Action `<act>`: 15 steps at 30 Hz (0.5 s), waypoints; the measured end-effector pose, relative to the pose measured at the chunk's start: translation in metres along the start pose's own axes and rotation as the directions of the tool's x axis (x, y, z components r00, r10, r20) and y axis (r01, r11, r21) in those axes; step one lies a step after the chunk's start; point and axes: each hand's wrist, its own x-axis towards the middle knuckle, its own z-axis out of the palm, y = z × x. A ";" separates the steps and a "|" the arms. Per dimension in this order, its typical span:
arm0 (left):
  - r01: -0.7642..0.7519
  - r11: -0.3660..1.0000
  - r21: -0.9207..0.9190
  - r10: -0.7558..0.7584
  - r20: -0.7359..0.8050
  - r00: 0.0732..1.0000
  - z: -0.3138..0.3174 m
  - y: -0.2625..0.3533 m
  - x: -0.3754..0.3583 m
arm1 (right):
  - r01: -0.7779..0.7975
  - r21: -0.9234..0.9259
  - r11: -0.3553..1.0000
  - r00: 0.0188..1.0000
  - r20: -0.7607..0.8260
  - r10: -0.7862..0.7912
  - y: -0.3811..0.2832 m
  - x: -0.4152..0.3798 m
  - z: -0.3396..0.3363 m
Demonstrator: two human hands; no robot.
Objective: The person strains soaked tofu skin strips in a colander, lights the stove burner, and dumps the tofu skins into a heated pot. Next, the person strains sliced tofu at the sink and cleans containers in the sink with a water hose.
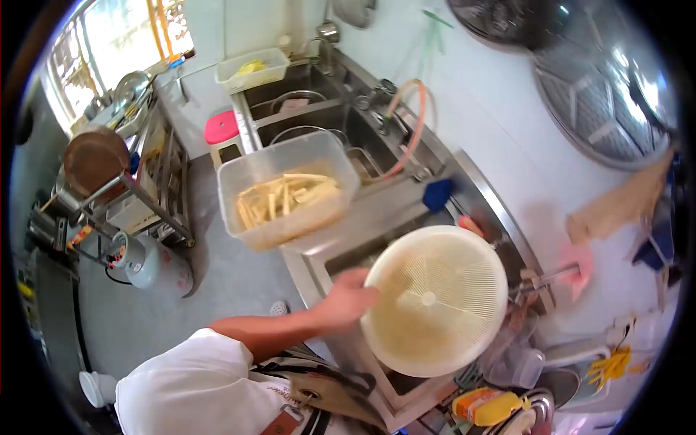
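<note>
My left hand (pixel 348 299) grips the near-left rim of a round cream plastic colander (pixel 429 290). The fingers curl over the rim, slightly blurred. The colander is over the nearer steel sink (pixel 341 262) and covers most of it. Its slotted base shows, and I cannot make out any food in it. My right hand does not show. Left of the colander, a translucent plastic tub (pixel 288 156) of pale yellow strips (pixel 286 197) sits by the sink's divider, its near corner over the floor side.
Two further sink basins (pixel 290 130) hold bowls, with an orange hose (pixel 420 130) at the tap. A blue cloth-like item (pixel 437 195) lies behind the colander. A yellow packet (pixel 489 406) and plastic containers (pixel 515 366) crowd the right. A gas cylinder (pixel 156 264) and pink-topped stool (pixel 222 127) stand left.
</note>
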 end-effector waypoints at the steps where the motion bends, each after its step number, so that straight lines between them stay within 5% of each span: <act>1: -0.015 0.998 0.064 0.016 -0.008 1.000 -0.025 0.001 0.003 | -0.020 0.091 0.996 0.980 0.201 0.002 -0.033 -0.015 0.070; 2: -0.015 0.999 0.029 0.014 0.029 0.999 -0.041 0.008 0.007 | -0.075 0.165 0.983 0.919 0.394 0.003 -0.066 -0.031 0.140; 3: -0.012 1.000 -0.005 0.012 0.069 0.998 -0.058 0.018 0.011 | -0.112 0.292 0.950 0.690 0.711 -0.138 -0.058 -0.048 0.195; 4: 0.000 0.999 -0.042 0.005 0.109 0.994 -0.075 0.029 0.010 | -0.309 0.490 0.815 0.631 0.746 -0.210 -0.107 -0.096 0.244; 5: 0.029 0.999 -0.020 -0.026 0.115 0.993 -0.091 0.049 0.007 | -0.521 0.323 0.790 0.630 0.770 0.101 -0.132 -0.122 0.275; 7: -0.024 0.998 0.059 0.018 0.090 0.996 -0.130 0.078 0.016 | -0.670 0.185 0.719 0.441 0.878 0.185 -0.180 -0.151 0.337; 10: -0.059 0.967 0.246 0.034 0.105 0.994 -0.190 0.133 0.017 | -0.757 0.170 0.631 0.337 0.929 0.153 -0.226 -0.173 0.403; 11: -0.191 0.884 0.426 0.218 -0.015 0.976 -0.211 0.149 0.012 | -0.787 0.170 0.593 0.314 0.938 0.148 -0.240 -0.174 0.418; 13: -0.263 0.562 0.784 0.628 -0.198 0.753 -0.267 0.167 0.002 | -0.860 0.250 0.444 0.335 0.934 0.122 -0.299 -0.177 0.446; 14: -0.168 0.350 0.922 0.816 -0.212 0.537 -0.304 0.170 0.001 | -0.901 0.246 0.356 0.293 0.952 0.084 -0.313 -0.170 0.463; 15: 0.037 0.255 0.966 0.833 -0.239 0.499 -0.337 0.166 -0.003 | -0.913 0.297 0.281 0.362 0.906 0.218 -0.322 -0.167 0.492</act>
